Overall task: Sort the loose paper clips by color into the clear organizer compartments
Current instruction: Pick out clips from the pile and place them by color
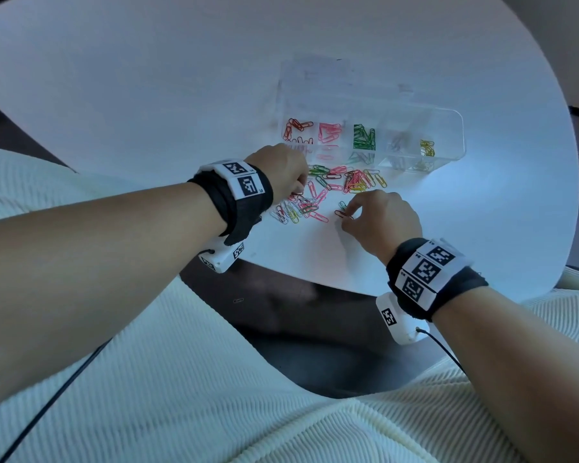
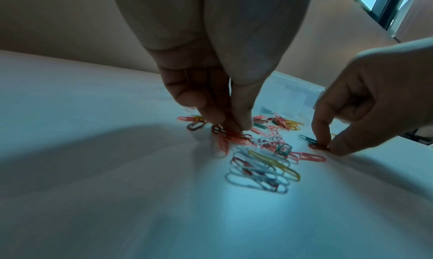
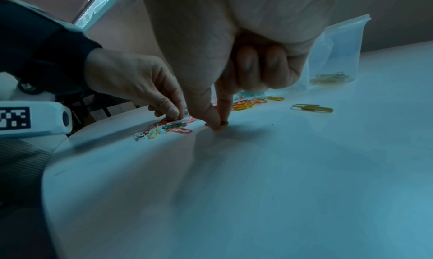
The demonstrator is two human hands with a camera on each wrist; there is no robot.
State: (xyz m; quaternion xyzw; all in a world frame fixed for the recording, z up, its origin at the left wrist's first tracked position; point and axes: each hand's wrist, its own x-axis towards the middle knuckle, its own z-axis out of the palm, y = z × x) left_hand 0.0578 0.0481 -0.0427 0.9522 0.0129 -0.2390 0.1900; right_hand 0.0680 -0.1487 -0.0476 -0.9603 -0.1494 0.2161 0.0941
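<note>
Head view shows picking under way: left hand (image 1: pixel 281 168) pinches clips (image 1: pixel 301 208) from the pile, right hand (image 1: pixel 381 218) pinches a red clip (image 1: pixel 343 214) on the desk (image 1: pixel 147 95), both due next for the organizer (image 1: pixel 448 135)

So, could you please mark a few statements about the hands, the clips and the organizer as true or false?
1. The right hand pinches a red paper clip on the white table. True.
2. The clear organizer holds no clips yet. False: several compartments already hold clips sorted by color, such as the green clips.
3. The left hand rests idle on the person's lap. False: its fingertips reach into the loose clip pile.
4. The loose pile lies between the organizer and the person. True.
5. The green clips sit in the organizer's far-right compartment. False: yellow clips are there.
</note>
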